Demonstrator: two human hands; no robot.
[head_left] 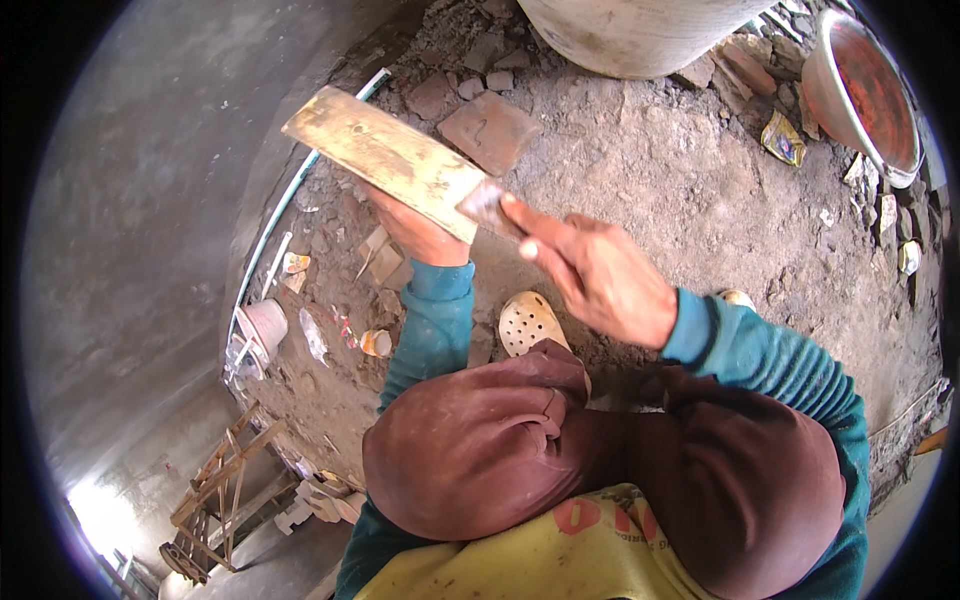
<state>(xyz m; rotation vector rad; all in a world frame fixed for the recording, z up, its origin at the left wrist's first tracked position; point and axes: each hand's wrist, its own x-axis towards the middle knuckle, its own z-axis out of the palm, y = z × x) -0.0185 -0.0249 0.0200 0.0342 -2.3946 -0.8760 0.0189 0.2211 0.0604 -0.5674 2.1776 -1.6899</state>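
A flat wooden board (385, 155) slants across the space in front of me, pale and stained on its upper face. My left hand (425, 232) holds it from below, with most of its fingers hidden under the wood. In my right hand (610, 280) is a scraper (487, 205) with a flat blade; its handle is mostly covered by my fingers. The blade, smeared by motion, lies over the near right end of the board. My right thumb and index finger reach forward along the scraper.
A large pale tub (640, 40) stands at the top, with a reddish-stained basin (870, 100) to its right. Broken tiles (490, 132) and rubble litter the ground. A thin pipe (275, 215) runs along the grey wall (160, 200). A pink bucket (265, 325) and wooden trestle (220, 490) are at left.
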